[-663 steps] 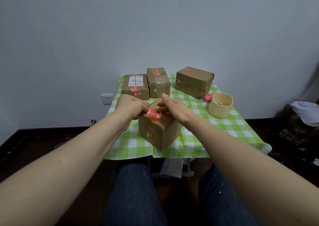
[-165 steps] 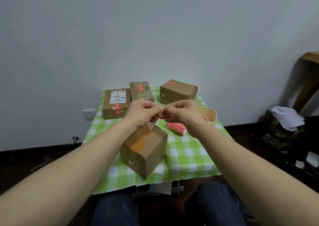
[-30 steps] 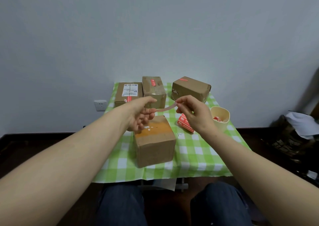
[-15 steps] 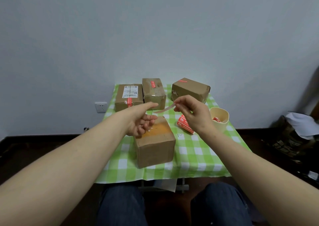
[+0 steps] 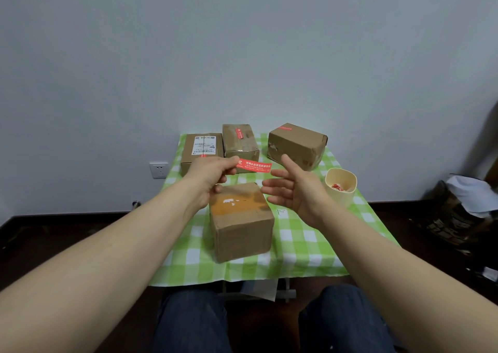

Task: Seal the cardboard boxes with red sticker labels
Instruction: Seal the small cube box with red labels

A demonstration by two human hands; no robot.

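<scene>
My left hand (image 5: 208, 176) pinches one end of a red sticker label (image 5: 253, 166) between thumb and forefinger, a narrow grip closed on the strip, which juts out to the right with its printed face toward me. My right hand (image 5: 295, 191) is spread wide, fingers apart, holding nothing, just right of the label's free end and not touching it. Both hands hang over the nearest cardboard box (image 5: 239, 219), which sits on the green checked desk (image 5: 296, 245) with an orange patch on its top and no red label on it. Behind it stand three more boxes in a row: the left box (image 5: 202, 148), the middle box (image 5: 239, 142) and the right box (image 5: 297, 143), each bearing a red sticker. A cream cup (image 5: 340, 188) stands to the right, with red scraps inside.
</scene>
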